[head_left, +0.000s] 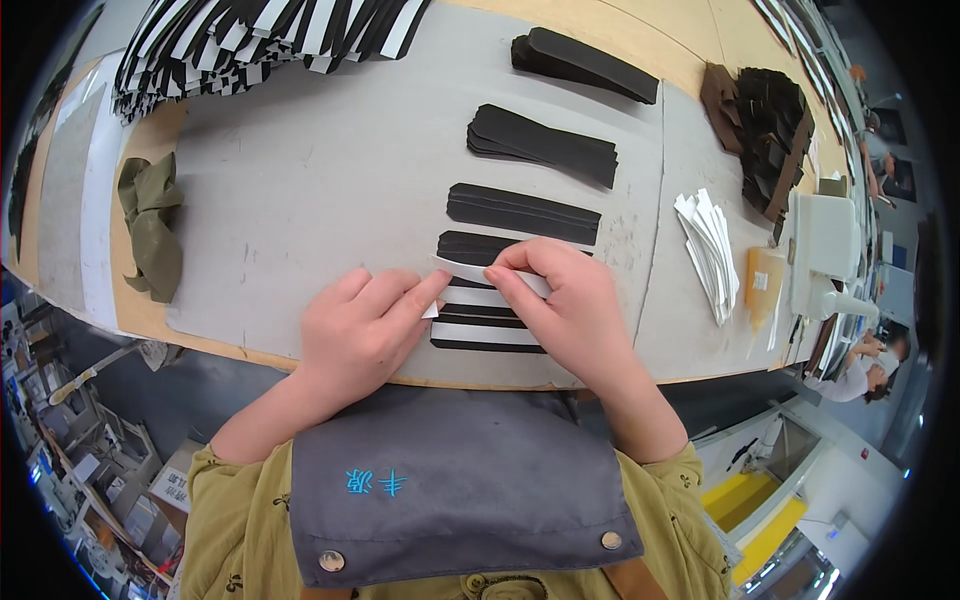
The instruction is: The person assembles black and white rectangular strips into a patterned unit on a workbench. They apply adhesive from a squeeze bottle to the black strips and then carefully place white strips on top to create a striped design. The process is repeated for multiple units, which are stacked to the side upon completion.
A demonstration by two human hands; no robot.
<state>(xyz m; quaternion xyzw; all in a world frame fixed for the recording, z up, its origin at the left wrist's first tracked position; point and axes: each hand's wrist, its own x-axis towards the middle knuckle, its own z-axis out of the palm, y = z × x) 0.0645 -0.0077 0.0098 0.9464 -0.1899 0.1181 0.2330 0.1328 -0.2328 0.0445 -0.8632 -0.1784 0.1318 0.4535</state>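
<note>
My right hand [575, 305] pinches a narrow white strip [462, 268] between thumb and fingers; its right part runs under the hand. The strip's left end lies at the index fingertip of my left hand [368, 318]. My left hand's fingers are closed, and a small white piece [432, 310] pokes out beneath them. Below both hands lie flat black strips [485, 345], some with white strips along them. Just beyond the right fingers rests a fanned set of black strips [468, 243]. Part of this row is hidden by my right hand.
Further black stacks [525, 212] [545, 145] [585, 65] run toward the far edge. Loose white strips [708, 250], a yellowish bottle [764, 285] and a dark brown bundle [770, 140] lie right. Black-and-white strips [270, 40] pile far left, above an olive cloth [152, 225].
</note>
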